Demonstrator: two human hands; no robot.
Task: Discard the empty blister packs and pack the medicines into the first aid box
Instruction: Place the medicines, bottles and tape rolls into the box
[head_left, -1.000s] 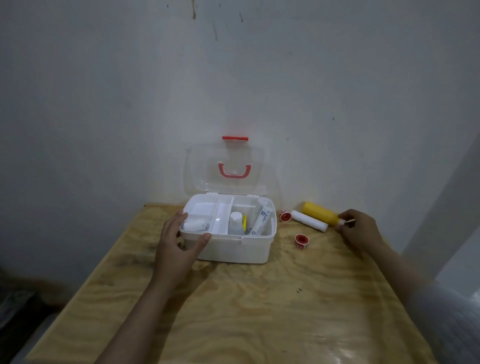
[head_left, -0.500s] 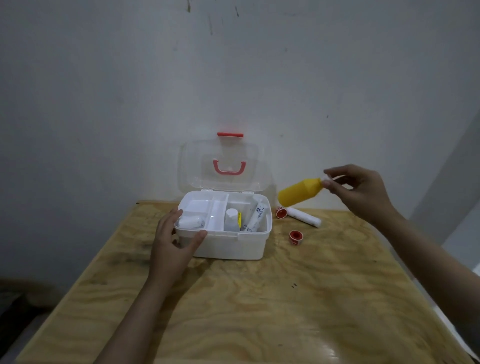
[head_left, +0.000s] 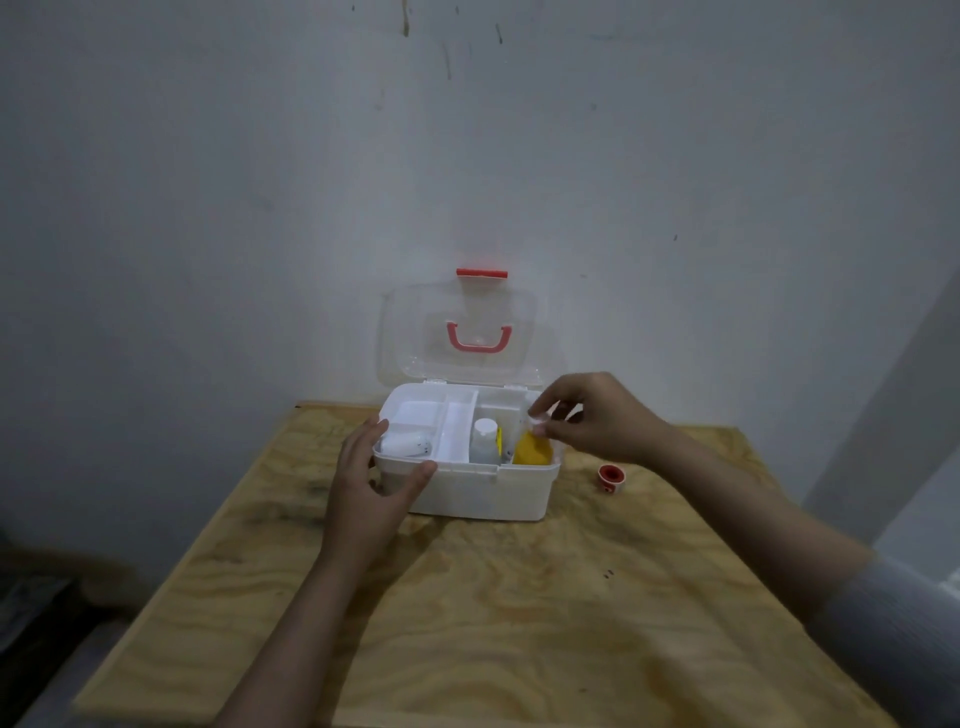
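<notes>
The yellow plastic bottle (head_left: 532, 451) is mostly sunk behind the front wall of the white plastic first aid box (head_left: 467, 486), its neck covered by the right hand (head_left: 597, 418) (blurred). Both forearms run off the bottom edge.

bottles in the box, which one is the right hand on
The yellow bottle, in the box's right compartment. The right hand pinches its top; the white bottle to its left stands untouched.
</notes>
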